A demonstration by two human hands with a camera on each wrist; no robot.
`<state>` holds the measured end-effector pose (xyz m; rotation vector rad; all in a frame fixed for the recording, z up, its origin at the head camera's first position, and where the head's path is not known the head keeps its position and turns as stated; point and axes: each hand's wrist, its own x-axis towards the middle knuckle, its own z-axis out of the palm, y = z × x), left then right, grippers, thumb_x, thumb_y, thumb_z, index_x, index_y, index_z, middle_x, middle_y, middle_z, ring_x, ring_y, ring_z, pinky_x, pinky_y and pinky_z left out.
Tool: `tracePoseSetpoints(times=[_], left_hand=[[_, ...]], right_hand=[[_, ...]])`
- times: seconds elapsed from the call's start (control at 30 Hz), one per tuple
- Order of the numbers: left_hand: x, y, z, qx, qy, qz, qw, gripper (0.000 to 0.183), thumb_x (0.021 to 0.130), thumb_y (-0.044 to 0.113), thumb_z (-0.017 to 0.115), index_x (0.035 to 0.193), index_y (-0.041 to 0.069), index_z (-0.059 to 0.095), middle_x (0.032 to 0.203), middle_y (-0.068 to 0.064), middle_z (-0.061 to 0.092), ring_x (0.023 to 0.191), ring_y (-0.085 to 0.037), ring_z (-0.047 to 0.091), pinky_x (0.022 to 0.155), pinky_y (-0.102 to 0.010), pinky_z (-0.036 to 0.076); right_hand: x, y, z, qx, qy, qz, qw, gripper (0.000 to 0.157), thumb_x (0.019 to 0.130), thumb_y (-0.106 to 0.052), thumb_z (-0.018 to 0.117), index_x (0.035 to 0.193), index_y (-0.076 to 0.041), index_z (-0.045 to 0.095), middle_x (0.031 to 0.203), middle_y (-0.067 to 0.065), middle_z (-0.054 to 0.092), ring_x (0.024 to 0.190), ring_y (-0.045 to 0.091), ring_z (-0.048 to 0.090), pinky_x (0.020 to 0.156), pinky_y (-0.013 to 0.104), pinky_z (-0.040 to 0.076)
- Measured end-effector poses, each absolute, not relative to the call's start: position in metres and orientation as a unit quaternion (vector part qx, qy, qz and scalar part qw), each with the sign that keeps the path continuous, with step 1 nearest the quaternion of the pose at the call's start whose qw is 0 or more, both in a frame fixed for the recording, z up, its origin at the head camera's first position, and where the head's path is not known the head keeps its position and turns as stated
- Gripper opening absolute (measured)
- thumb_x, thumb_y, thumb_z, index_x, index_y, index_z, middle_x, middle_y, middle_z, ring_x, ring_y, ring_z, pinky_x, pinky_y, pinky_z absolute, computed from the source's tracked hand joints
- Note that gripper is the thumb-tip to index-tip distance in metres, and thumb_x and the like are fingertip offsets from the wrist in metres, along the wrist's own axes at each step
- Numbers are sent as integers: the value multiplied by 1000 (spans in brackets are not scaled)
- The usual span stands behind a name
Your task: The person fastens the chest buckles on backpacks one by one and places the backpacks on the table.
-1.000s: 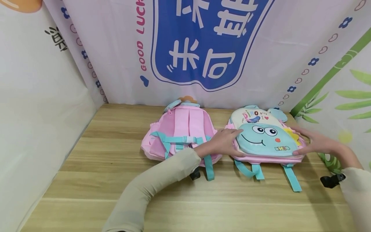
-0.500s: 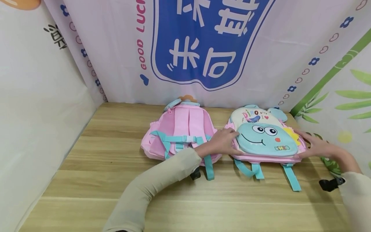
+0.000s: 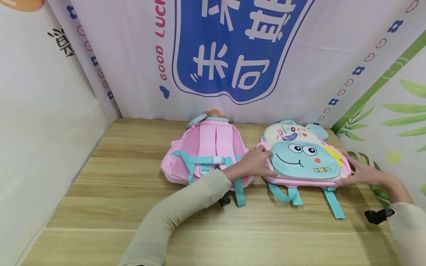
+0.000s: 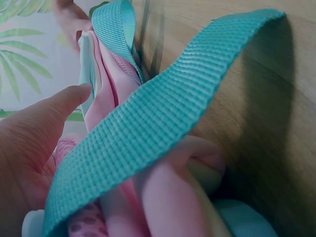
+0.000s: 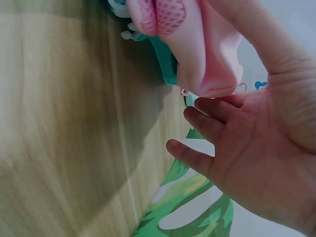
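A child's dinosaur backpack (image 3: 306, 159), pale blue and cream with pink sides, lies front up at the back right of the wooden table. My left hand (image 3: 254, 162) is at its left side, the thumb (image 4: 74, 96) extended along the front edge in the left wrist view, where a turquoise strap (image 4: 148, 128) hides most of the fingers. At the right side is my right hand (image 3: 364, 173); its fingers (image 5: 190, 158) are extended and spread beside the pink fabric in the right wrist view. Turquoise straps hang from the backpack's lower edge onto the table.
Left of it, a pink backpack (image 3: 216, 144) lies with its shoulder straps up and a turquoise strap buckled across; my left forearm reaches over its corner. Printed cloth walls (image 3: 139, 74) border the wooden table (image 3: 133, 207) behind and at both sides.
Both hands have shifted slightly outward from the dinosaur backpack's front toward its sides. The right fingers have also come a little nearer the person. Both backpacks stay in place.
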<state>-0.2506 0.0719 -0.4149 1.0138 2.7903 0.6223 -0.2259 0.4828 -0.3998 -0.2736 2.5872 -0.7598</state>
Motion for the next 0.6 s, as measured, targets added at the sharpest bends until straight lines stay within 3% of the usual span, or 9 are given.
tracePoseSetpoints(times=[0.17,0.37,0.43,0.5,0.6], left_hand=[[-251,71,-412,331,917,214,66,82,84,62,74,146,11,54,137,-12,55,94,-14,57,79,-23,49],[-256,72,-410,338,912,220,70,78,86,61,72,144,11,57,136,-10,60,111,-16,59,93,-27,52],[-257,72,-410,341,911,223,71,75,87,59,73,142,11,58,134,-8,63,115,-16,58,95,-28,52],[-258,72,-411,339,910,228,72,73,86,57,75,141,12,60,133,-7,64,116,-16,58,96,-27,51],[-259,73,-413,334,908,238,80,71,85,55,77,140,13,60,133,-6,64,114,-15,57,96,-25,50]], right_hand=[[-223,482,-405,-84,930,-283,220,116,89,-27,77,160,1,-10,157,42,16,135,59,26,99,80,29],[-221,481,-405,-88,930,-296,198,113,90,-24,76,161,1,-8,157,40,20,134,54,30,100,79,31],[-221,481,-404,-90,931,-299,188,110,90,-23,76,161,1,-5,157,38,23,134,39,36,102,74,34],[-220,481,-403,-90,934,-298,178,107,90,-23,76,161,3,0,155,36,28,128,14,41,104,62,41],[-218,480,-401,-87,938,-295,162,100,91,-24,77,159,5,10,149,29,39,110,-11,38,96,36,49]])
